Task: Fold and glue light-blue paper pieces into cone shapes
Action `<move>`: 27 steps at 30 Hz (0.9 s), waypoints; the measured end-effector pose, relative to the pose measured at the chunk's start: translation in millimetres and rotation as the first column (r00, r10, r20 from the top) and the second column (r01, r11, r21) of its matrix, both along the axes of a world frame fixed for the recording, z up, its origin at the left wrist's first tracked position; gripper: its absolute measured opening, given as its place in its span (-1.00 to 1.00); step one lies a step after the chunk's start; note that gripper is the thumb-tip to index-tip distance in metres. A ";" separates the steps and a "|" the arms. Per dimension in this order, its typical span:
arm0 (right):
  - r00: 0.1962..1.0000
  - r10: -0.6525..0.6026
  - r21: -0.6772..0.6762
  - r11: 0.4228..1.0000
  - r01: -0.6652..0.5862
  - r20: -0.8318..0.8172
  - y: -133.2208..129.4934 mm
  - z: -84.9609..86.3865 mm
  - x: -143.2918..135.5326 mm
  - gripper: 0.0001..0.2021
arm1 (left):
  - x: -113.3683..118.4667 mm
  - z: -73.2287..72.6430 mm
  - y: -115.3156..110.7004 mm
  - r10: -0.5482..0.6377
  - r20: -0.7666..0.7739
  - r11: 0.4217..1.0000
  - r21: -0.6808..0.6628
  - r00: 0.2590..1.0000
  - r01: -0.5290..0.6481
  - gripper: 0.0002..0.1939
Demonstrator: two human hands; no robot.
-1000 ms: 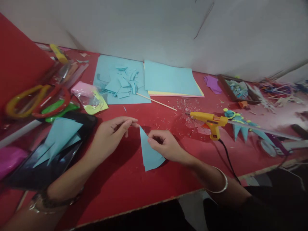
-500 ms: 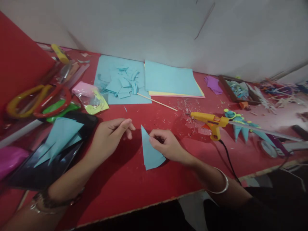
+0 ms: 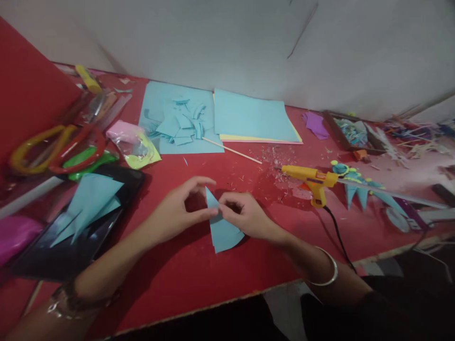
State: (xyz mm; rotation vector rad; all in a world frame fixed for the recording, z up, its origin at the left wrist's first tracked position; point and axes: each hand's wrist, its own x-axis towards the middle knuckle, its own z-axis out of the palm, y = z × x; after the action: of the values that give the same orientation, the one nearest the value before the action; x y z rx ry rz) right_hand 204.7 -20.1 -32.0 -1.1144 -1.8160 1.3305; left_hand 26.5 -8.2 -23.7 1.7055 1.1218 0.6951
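Observation:
A blue paper piece [image 3: 226,234], a wedge with a pointed top and a curved lower edge, stands between my hands over the red table. My right hand [image 3: 245,213] pinches its right side between thumb and fingers. From the left, my left hand [image 3: 181,203] has its thumb laid across the front of the paper near the tip. Its index finger arches above the point, and the other fingers are partly hidden behind. More blue paper wedges [image 3: 90,196] lie on a black tablet-like device [image 3: 71,251] at the left.
A yellow glue gun [image 3: 309,177] with a cord lies at the right, near blue cones with yellow beads [image 3: 357,187]. Behind are paper sheets [image 3: 252,113], blue scraps [image 3: 181,125] and a thin stick [image 3: 234,151]. Scissors [image 3: 62,147] lie left; a brown tray [image 3: 334,130] stands back right.
My left hand has moved right to the paper, its thumb now over the front and its index finger stretched out. The paper's tip has shifted slightly left; my right hand stays nearly in place.

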 end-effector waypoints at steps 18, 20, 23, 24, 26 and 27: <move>0.994 0.079 -0.117 0.989 -0.087 -0.070 -2.1 1.3 0.8 -0.84 | -0.2 0.7 2.0 0.229 0.040 0.971 -0.086 0.973 -0.224 -0.62; 0.996 0.042 -0.117 0.992 -0.051 -0.072 -1.4 1.1 1.2 -0.80 | -1.0 1.4 2.9 0.262 0.015 0.961 -0.090 0.965 -0.260 -0.57; 0.998 -0.055 -0.094 0.994 0.050 -0.043 0.1 0.6 1.6 -0.76 | -0.7 2.1 2.9 0.300 -0.005 0.951 -0.081 0.954 -0.300 -0.52; 0.996 -0.081 -0.099 0.992 0.078 -0.032 0.4 0.3 1.6 -0.76 | -0.4 2.1 2.6 0.316 -0.003 0.946 -0.083 0.949 -0.315 -0.52; 0.993 -0.114 -0.128 0.986 0.110 -0.025 0.6 -0.4 1.5 -0.75 | -0.1 2.2 2.2 0.345 0.004 0.935 -0.087 0.939 -0.343 -0.53; 0.993 -0.118 -0.143 0.983 0.113 -0.026 0.5 -0.7 1.3 -0.76 | -0.1 2.4 2.1 0.345 0.011 0.935 -0.088 0.939 -0.343 -0.54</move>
State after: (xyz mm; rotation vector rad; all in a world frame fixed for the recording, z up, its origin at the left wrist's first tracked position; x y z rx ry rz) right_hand 206.0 -19.5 -32.7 -1.2440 -1.6276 1.4180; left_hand 26.3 -6.0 -21.3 1.4373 1.4296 0.8696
